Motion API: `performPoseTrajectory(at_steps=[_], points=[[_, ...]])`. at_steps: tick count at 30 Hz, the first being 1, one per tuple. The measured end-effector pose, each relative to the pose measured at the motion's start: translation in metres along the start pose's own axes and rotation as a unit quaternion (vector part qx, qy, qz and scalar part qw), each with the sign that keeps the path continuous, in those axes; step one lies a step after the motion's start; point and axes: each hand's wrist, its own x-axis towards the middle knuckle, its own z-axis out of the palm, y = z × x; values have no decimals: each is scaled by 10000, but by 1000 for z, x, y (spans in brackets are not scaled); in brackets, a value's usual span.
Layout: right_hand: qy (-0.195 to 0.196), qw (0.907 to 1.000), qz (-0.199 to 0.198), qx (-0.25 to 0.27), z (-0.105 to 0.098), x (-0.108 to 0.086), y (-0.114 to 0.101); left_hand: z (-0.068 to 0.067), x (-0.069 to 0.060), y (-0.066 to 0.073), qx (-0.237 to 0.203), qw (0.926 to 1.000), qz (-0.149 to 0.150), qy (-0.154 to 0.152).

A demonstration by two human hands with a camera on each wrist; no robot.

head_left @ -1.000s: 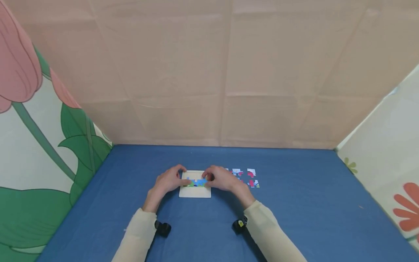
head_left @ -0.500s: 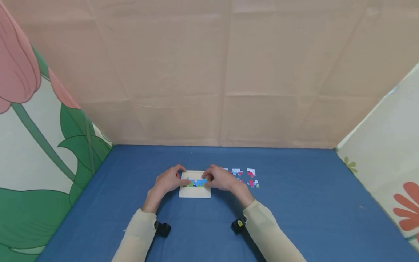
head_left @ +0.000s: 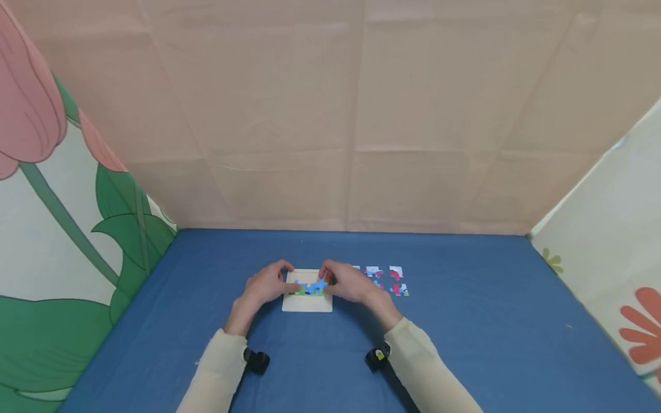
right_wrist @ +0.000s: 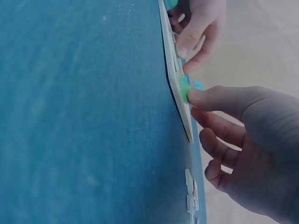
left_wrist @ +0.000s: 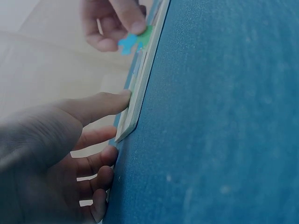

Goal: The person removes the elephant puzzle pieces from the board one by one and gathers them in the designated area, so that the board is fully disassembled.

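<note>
A pale wooden puzzle board (head_left: 307,305) lies flat on the blue cloth, with a row of blue and green jigsaw pieces (head_left: 304,289) across its middle. My left hand (head_left: 265,284) grips the board's left side, thumb over the top and index finger at the edge, as the left wrist view (left_wrist: 42,135) shows. Over the board's right part, my right hand (head_left: 352,282) pinches a blue-and-green jigsaw piece (left_wrist: 127,44) between thumb and fingers. That jigsaw piece (right_wrist: 184,88) is tilted up from the board in the right wrist view. Its lower edge is partly hidden by the thumb.
Several loose jigsaw pieces (head_left: 396,272) in pink, white and blue lie right of the board, some partly covered by my right hand. Blue cloth (head_left: 465,321) covers the table, bounded by a beige backdrop (head_left: 356,143) and printed side panels.
The jigsaw piece at my right fingertips now stands tilted up; half a second ago it lay flat in the row. My right fingers have shifted slightly. My left hand and the board stay put.
</note>
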Motion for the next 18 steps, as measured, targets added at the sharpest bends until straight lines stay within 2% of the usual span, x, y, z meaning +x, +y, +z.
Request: performPoseTrajectory(at_steps=[5, 9, 18], points=[[245, 9994, -105, 204, -5, -8, 1, 1, 2, -1, 33, 10000, -13, 13], [399, 9991, -59, 136, -8, -14, 3, 2, 1, -1, 14, 10000, -23, 38], [506, 9985, -48, 212, -15, -27, 12, 3, 1, -2, 15, 10000, 5, 64]])
